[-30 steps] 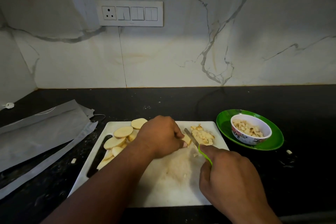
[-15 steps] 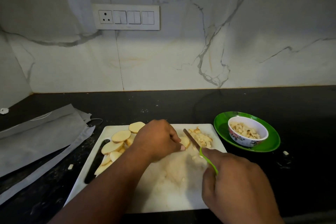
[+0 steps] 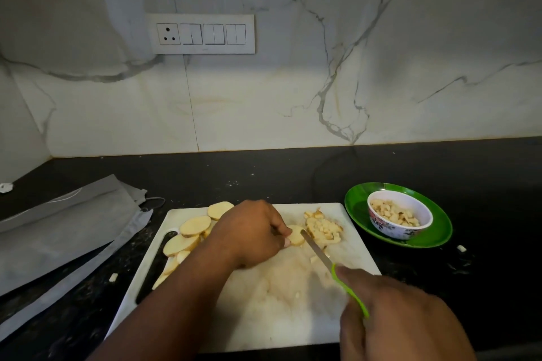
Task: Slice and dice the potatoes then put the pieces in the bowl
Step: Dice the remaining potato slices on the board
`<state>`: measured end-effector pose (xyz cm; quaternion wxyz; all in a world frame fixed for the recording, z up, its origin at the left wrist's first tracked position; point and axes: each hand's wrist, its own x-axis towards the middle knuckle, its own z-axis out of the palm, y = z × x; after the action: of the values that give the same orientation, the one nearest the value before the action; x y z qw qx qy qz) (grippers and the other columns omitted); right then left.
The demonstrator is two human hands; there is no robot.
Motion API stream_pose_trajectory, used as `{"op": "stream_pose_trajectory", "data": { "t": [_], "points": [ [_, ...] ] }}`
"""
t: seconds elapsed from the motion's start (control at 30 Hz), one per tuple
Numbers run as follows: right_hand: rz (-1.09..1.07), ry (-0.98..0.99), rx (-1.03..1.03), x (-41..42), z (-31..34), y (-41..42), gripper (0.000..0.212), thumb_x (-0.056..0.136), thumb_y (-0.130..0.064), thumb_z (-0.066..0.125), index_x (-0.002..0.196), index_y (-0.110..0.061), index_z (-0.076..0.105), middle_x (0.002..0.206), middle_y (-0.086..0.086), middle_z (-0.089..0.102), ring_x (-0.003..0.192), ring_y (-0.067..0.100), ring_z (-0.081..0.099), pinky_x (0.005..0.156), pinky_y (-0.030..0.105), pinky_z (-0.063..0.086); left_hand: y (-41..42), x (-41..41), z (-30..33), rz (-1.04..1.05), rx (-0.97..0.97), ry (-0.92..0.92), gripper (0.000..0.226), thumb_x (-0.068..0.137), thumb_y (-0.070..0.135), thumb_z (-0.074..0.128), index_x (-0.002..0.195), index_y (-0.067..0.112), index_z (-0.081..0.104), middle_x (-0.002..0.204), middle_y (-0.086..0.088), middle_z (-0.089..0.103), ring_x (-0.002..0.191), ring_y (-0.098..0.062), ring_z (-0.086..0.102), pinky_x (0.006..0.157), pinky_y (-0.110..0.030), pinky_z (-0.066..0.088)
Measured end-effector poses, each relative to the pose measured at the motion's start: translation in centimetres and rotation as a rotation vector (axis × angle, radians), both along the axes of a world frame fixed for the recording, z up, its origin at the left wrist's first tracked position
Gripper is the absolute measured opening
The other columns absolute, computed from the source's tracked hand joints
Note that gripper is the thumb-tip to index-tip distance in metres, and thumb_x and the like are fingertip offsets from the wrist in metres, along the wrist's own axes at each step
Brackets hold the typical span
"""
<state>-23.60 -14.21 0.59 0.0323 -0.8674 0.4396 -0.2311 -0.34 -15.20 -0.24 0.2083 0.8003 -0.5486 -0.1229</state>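
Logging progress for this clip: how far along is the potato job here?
Done: the bowl already holds diced pieces, and a diced pile sits on the cutting board. In hand: the left hand steadies a potato slice while the right hand holds the knife against it. Left: the uncut slices, then moving the pile to the bowl.
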Motion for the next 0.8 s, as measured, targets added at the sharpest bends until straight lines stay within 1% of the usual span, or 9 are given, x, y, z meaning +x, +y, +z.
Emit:
{"op": "stream_pose_trajectory", "data": {
  "t": [0.1, 0.2, 0.27, 0.33, 0.4, 0.47, 0.53, 0.6, 0.8],
  "points": [
    [0.045, 0.067, 0.000, 2.0, 1.0, -0.2, 0.046, 0.070, -0.037, 0.059, 0.114, -0.044, 0.070, 0.087, -0.014, 0.072, 0.073, 0.011, 0.069, 0.061, 0.030, 0.056, 0.2, 0.0, 0.0, 0.016, -0.020, 0.014, 0.018, 0.090, 0.035, 0.080, 0.108, 0.033, 0.082, 0.114, 0.019, 0.075, 0.098, -0.005, 0.066, 0.096, -0.031, 0.058],
    [0.116, 0.035, -0.037, 3.1, 0.8, -0.6, 0.054, 0.091, -0.042, 0.043, 0.144, -0.043, 0.042, 0.122, -0.012, 0.064, 0.108, 0.009, 0.062, 0.088, 0.027, 0.049, 0.2, -0.1, -0.1, 0.026, -0.032, 0.021, 0.014, 0.090, 0.033, 0.080, 0.104, 0.033, 0.083, 0.110, 0.019, 0.076, 0.096, -0.004, 0.067, 0.095, -0.030, 0.058],
    [0.111, 0.079, -0.022, 2.9, 0.5, -0.4, 0.056, 0.090, -0.043, 0.042, 0.145, -0.044, 0.038, 0.121, -0.012, 0.064, 0.109, 0.010, 0.062, 0.089, 0.026, 0.048, -0.1, 0.0, -0.2, 0.033, -0.033, 0.019, 0.013, 0.089, 0.033, 0.081, 0.102, 0.034, 0.083, 0.107, 0.020, 0.076, 0.095, -0.003, 0.066, 0.095, -0.030, 0.058],
    [0.105, 0.083, 0.049, 1.9, 0.1, 0.2, 0.053, 0.083, -0.047, 0.054, 0.135, -0.052, 0.048, 0.111, -0.016, 0.067, 0.099, 0.006, 0.066, 0.082, 0.023, 0.053, -0.3, 0.2, -0.3, 0.031, -0.026, 0.013, 0.012, 0.088, 0.034, 0.081, 0.100, 0.034, 0.083, 0.106, 0.021, 0.076, 0.095, -0.003, 0.066, 0.094, -0.030, 0.057],
    [0.090, 0.109, 0.119, 0.6, -0.8, 0.6, 0.048, 0.055, -0.044, 0.079, 0.101, -0.053, 0.071, 0.078, -0.017, 0.070, 0.063, 0.007, 0.069, 0.053, 0.021, 0.055, -0.5, 0.3, -0.4, 0.030, -0.020, 0.013, 0.011, 0.088, 0.034, 0.081, 0.099, 0.034, 0.084, 0.105, 0.021, 0.076, 0.096, -0.004, 0.066, 0.094, -0.032, 0.058],
    [0.058, 0.068, 0.026, -0.3, -1.2, 0.8, 0.042, 0.038, -0.039, 0.076, 0.079, -0.039, 0.079, 0.057, -0.011, 0.065, 0.040, 0.011, 0.060, 0.034, 0.021, 0.046, -0.7, 0.5, -0.4, 0.030, -0.030, 0.008, 0.009, 0.087, 0.034, 0.082, 0.096, 0.035, 0.084, 0.103, 0.022, 0.076, 0.096, -0.004, 0.067, 0.093, -0.032, 0.059],
    [0.023, 0.081, -0.002, -0.7, -0.7, 1.2, 0.039, 0.041, -0.037, 0.069, 0.079, -0.039, 0.078, 0.057, -0.012, 0.065, 0.041, 0.011, 0.060, 0.036, 0.022, 0.048, -0.7, 0.5, -0.5, 0.047, -0.038, 0.013, 0.006, 0.086, 0.033, 0.083, 0.091, 0.034, 0.084, 0.100, 0.022, 0.076, 0.094, -0.003, 0.067, 0.092, -0.032, 0.059],
    [-0.009, 0.117, 0.056, -0.3, 0.4, 1.2, 0.038, 0.059, -0.038, 0.065, 0.094, -0.048, 0.074, 0.071, -0.017, 0.069, 0.058, 0.010, 0.067, 0.050, 0.026, 0.055, -0.6, 0.4, -0.5, 0.071, -0.046, 0.030, 0.003, 0.085, 0.032, 0.084, 0.088, 0.034, 0.084, 0.095, 0.022, 0.076, 0.090, -0.003, 0.067, 0.090, -0.032, 0.060],
    [0.084, 0.089, -0.044, 4.0, 0.3, -0.4, 0.044, 0.086, -0.039, 0.050, 0.129, -0.037, 0.059, 0.105, -0.007, 0.071, 0.092, 0.016, 0.067, 0.077, 0.029, 0.052, 0.1, 0.1, -0.2, 0.088, -0.079, 0.078, 0.005, 0.085, 0.027, 0.084, 0.086, 0.032, 0.085, 0.090, 0.020, 0.076, 0.088, -0.003, 0.068, 0.091, -0.036, 0.061]
  ]
}}
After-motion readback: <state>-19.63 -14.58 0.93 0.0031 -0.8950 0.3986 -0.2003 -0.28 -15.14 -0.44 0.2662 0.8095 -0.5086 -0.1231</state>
